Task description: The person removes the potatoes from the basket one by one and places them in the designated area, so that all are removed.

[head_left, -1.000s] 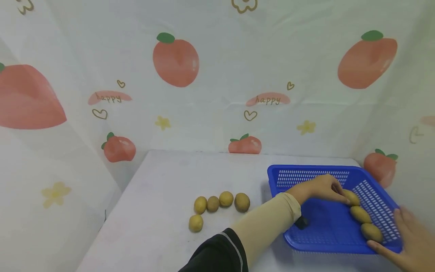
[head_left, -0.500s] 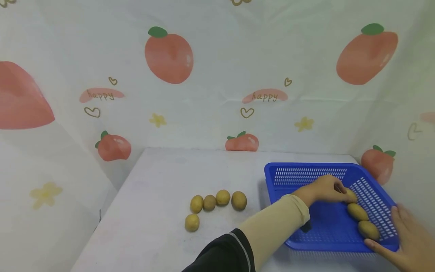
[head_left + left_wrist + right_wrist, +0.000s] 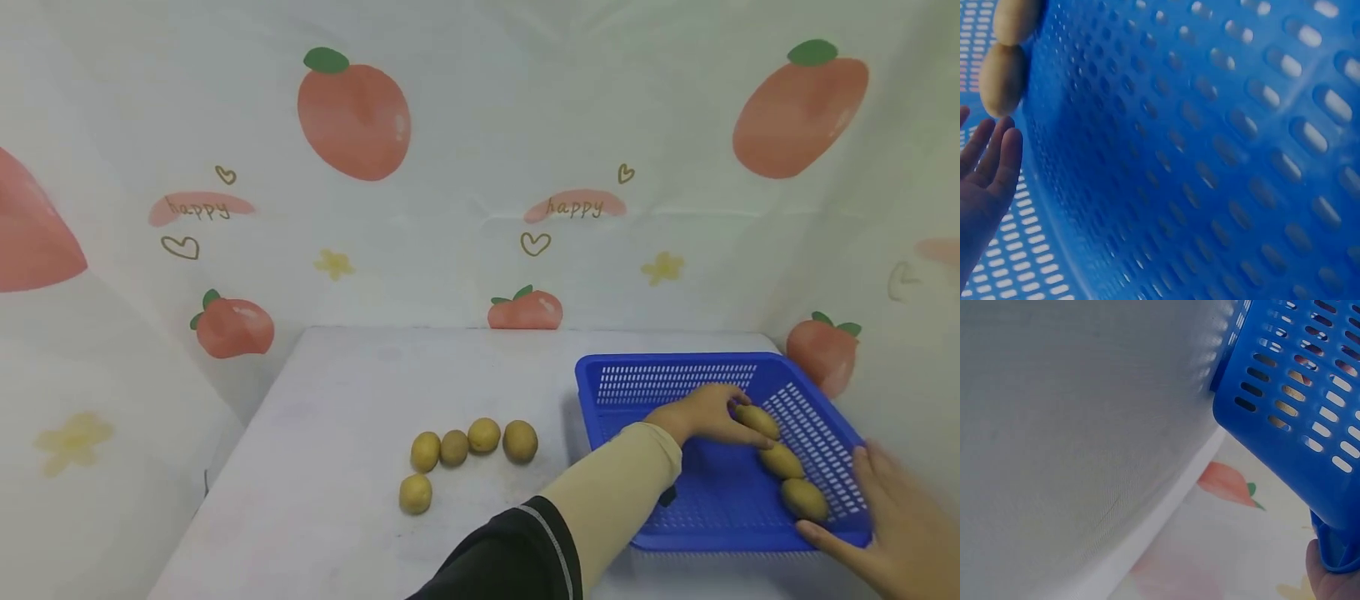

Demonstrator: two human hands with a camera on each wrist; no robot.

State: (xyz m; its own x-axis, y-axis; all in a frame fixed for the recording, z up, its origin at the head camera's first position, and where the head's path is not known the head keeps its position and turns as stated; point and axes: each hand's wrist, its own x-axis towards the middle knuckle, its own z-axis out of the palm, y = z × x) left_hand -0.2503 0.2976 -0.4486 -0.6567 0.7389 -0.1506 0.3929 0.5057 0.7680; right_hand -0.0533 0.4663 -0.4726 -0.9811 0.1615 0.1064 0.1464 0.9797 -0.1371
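Note:
Inside the blue basket (image 3: 720, 500) my left hand (image 3: 708, 414) reaches toward the right wall. Its fingers and thumb are spread beside the farthest potato (image 3: 757, 422) of a row of three. In the left wrist view, the relaxed fingertips are right at the end of a potato (image 3: 1002, 81). The middle potato (image 3: 782, 460) and the nearest potato (image 3: 805, 500) lie along the same wall. My right hand (image 3: 896, 529) rests on the basket's near right corner, fingers straight over the side rim and thumb across the front rim. In the right wrist view, part of that hand (image 3: 1330, 581) touches the rim.
Left of the basket, several potatoes lie on the white table (image 3: 360, 392), among them a large brownish potato (image 3: 521, 442) and a yellow potato (image 3: 416, 494) set nearer the front. A fruit-printed white cloth (image 3: 450, 233) hangs behind the table.
My left hand has let go of the farthest potato; its fingers have spread and more of the potato shows. The right hand stays at the basket corner. The head view has shifted slightly.

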